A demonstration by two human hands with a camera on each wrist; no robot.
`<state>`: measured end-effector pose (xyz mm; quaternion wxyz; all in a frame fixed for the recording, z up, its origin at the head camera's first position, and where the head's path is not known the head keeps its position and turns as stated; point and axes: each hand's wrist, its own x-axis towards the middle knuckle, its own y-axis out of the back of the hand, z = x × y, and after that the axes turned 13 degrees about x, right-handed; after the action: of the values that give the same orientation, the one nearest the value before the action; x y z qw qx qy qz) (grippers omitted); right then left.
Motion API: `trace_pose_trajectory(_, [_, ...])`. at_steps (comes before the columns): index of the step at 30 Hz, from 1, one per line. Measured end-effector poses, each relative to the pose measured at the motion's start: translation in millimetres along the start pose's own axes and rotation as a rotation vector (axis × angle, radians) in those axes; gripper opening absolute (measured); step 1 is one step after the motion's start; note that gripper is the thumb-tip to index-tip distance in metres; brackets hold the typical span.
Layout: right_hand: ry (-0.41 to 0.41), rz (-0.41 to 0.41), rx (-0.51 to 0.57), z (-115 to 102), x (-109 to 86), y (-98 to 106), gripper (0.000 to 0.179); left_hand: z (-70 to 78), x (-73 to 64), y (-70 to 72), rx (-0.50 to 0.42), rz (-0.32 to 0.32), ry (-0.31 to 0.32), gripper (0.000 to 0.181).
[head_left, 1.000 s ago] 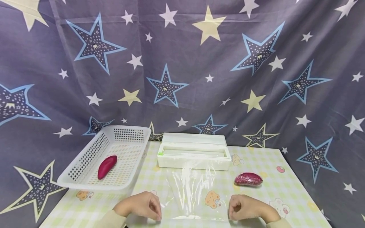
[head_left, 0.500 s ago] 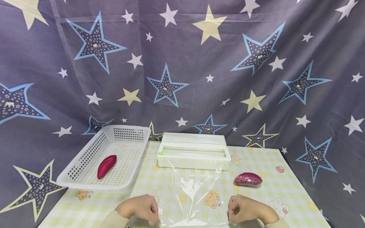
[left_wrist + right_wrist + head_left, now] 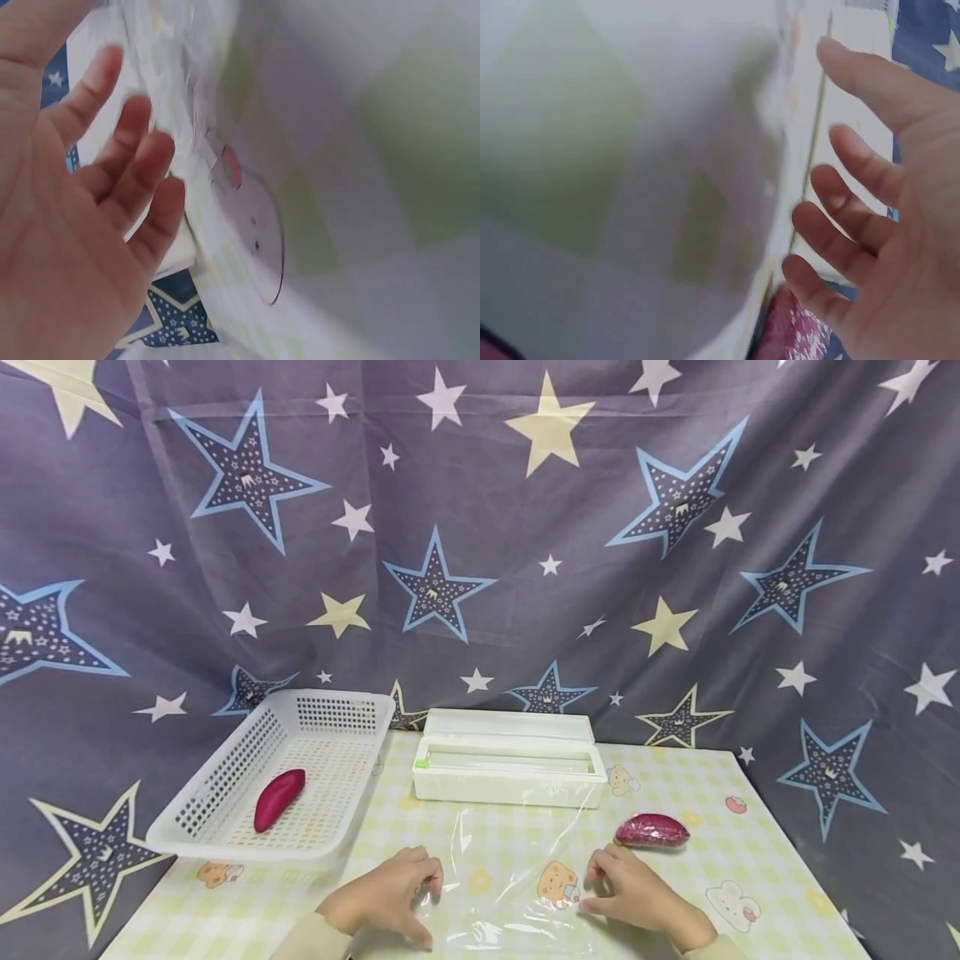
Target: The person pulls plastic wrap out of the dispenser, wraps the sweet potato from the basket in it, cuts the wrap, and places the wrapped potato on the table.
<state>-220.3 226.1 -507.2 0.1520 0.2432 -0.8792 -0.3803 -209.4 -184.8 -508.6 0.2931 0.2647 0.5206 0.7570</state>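
A sheet of clear cling film (image 3: 498,868) lies on the table, running forward from a white cling film box (image 3: 510,787) with its lid raised. At the sheet's left edge is my left hand (image 3: 393,893), thumb and fingers spread apart. My right hand (image 3: 637,893) is by the right edge, its fingers loosely bent with a gap to the thumb. Both wrist views show relaxed fingers of the left hand (image 3: 82,180) and right hand (image 3: 885,202) with nothing gripped. A film-wrapped purple sweet potato (image 3: 652,831) lies just beyond my right hand.
On the left stands a white perforated basket (image 3: 347,810), with an unwrapped purple sweet potato (image 3: 280,799) in it. A checked tablecloth (image 3: 780,877) covers the table. A star-patterned curtain (image 3: 495,493) hangs behind its back edge.
Both hands have let go of the film's near corners and opened. They have moved slightly inward and forward, and the sheet now lies flatter on the table.
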Motion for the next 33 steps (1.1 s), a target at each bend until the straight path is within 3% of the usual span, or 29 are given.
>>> trace_pose_trajectory(3, [0.019, 0.031, -0.058, -3, 0.9, -6, 0.052, 3.2, -0.1, -2.3, 0.062, 0.014, -0.012, 0.076])
trace_pose_trajectory(6, [0.008, 0.011, -0.078, -2, 0.4, -8, 0.070, 6.8, 0.5, -0.4, 0.058, -0.034, 0.043, 0.091])
trace_pose_trajectory(10, [-0.034, -0.019, -0.098, 1, -2.6, -7, 0.081, 6.4, 3.1, -0.7, 0.065, -0.094, 0.129, 0.096])
trace_pose_trajectory(17, [-0.037, -0.027, -0.084, 4, -4.6, -1, 0.079, 2.0, 11.4, -3.3, 0.060, -0.086, 0.197, 0.099])
trace_pose_trajectory(28, [-0.093, -0.052, -0.018, 8, -7.8, 6, 0.078, -5.1, 9.8, -2.8, 0.003, -0.065, 0.123, 0.098])
trace_pose_trajectory(33, [-0.108, -0.025, -0.012, 13, -9.9, 9, 0.071, -8.2, 7.2, 2.7, -0.078, -0.049, 0.120, 0.089])
